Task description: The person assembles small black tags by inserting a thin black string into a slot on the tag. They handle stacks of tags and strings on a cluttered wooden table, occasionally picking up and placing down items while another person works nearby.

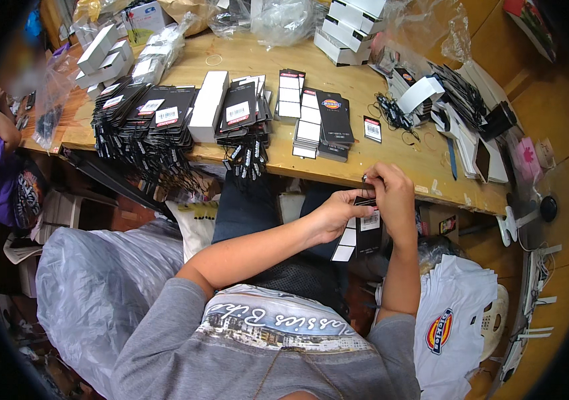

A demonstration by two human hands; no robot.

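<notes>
Just beyond the table's front edge, over my lap, my left hand [336, 217] pinches the tops of some hang tags. A black hang tag [368, 243] with a white barcode sticker hangs from it, beside a white-panelled tag [344, 244]. Above them my right hand [391, 191] has its fingers pinched together on a thin black cord, which runs down toward my left fingers. The cord's end and the tags' holes are hidden by my fingers. On the table ahead lie a stack of black tags [336, 120], a stack of white-panelled tags [308, 127] and a single barcode tag [372, 129].
Piles of corded black tags [171, 117] line the table's front left, around a long white box [209, 107]. Loose black cords [396, 113] and a phone [482, 160] lie at right. White boxes [348, 33] stand behind. White shirts [454, 327] are at my right; another person [4, 167] sits far left.
</notes>
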